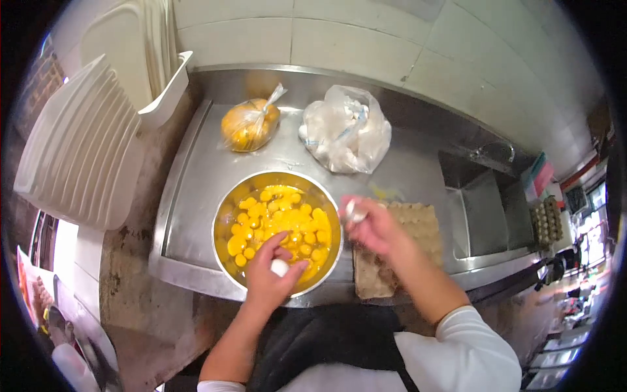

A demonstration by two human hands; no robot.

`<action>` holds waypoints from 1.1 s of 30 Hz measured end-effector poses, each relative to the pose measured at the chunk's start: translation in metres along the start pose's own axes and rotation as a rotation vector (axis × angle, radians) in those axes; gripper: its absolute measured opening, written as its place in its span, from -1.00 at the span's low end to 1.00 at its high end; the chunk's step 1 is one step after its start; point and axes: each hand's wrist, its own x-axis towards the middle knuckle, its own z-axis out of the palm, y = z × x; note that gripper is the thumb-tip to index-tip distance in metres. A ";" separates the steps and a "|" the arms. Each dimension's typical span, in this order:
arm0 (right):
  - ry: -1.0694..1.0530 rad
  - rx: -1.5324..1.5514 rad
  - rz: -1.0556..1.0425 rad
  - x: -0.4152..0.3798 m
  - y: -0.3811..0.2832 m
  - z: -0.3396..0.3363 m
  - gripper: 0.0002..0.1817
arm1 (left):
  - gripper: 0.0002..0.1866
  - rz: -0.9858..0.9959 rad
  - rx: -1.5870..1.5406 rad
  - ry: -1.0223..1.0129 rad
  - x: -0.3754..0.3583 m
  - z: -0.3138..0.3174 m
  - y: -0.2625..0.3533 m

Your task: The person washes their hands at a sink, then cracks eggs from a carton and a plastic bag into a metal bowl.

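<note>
Evidently, left hand (pixel 264 274) holds an egg (pixel 279 267), long axis unclear; right hand (pixel 374 226), something white (pixel 354 211).

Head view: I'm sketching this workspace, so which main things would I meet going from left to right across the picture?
Ribbed white plastic stack → metal bowl of yolks → cardboard egg tray → sink → second egg tray.

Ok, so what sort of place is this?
Probably a commercial kitchen: a large bowl full of raw egg yolks stands on a stainless-steel counter, which has a sink towards the right.
</note>
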 end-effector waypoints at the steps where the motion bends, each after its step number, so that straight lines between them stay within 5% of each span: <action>1: 0.085 -0.059 -0.135 0.016 -0.021 -0.014 -0.63 | -0.31 -0.047 -0.054 -0.036 -0.002 -0.005 -0.008; 4: 0.269 -0.210 -0.429 0.074 -0.087 -0.047 -0.58 | -0.21 -0.042 -0.228 0.187 -0.012 -0.006 -0.018; 7: 0.466 -0.296 -0.464 0.103 -0.140 -0.017 -0.36 | -0.20 -0.098 -0.280 0.164 -0.019 -0.012 -0.018; 9: 0.496 0.063 -0.392 0.117 -0.160 -0.012 0.01 | -0.24 -0.103 -0.354 0.182 -0.022 -0.012 -0.016; 10: 0.498 0.066 -0.391 0.113 -0.157 -0.012 0.01 | -0.28 -0.140 -0.431 0.150 -0.024 -0.014 -0.013; 12: 0.490 -0.227 -0.463 0.099 -0.144 -0.006 0.14 | -0.32 -0.174 -0.506 0.114 -0.026 -0.019 -0.012; 16: 0.289 -0.718 -0.662 0.055 -0.058 -0.025 -0.27 | -0.25 -0.302 -0.681 0.039 -0.029 -0.025 -0.008; 17: 0.252 -0.591 -0.664 0.034 -0.030 0.002 -0.66 | -0.23 -0.360 -0.773 0.046 -0.028 -0.024 -0.006; 21: -0.103 -1.254 -0.621 -0.044 0.039 0.055 -0.55 | -0.20 -0.326 -0.812 -0.033 -0.023 -0.021 0.008; 23: -0.271 -1.326 -1.044 -0.055 0.068 0.069 -0.48 | -0.17 -0.303 -0.854 -0.059 -0.021 -0.017 0.016; 26: -0.298 -1.408 -0.927 -0.060 0.086 0.074 -0.40 | -0.14 -0.317 -0.839 -0.026 -0.022 -0.003 0.022; 33: -0.081 -1.258 -0.781 -0.098 0.115 0.062 -0.48 | -0.23 -0.379 -0.760 -0.355 -0.035 -0.007 0.016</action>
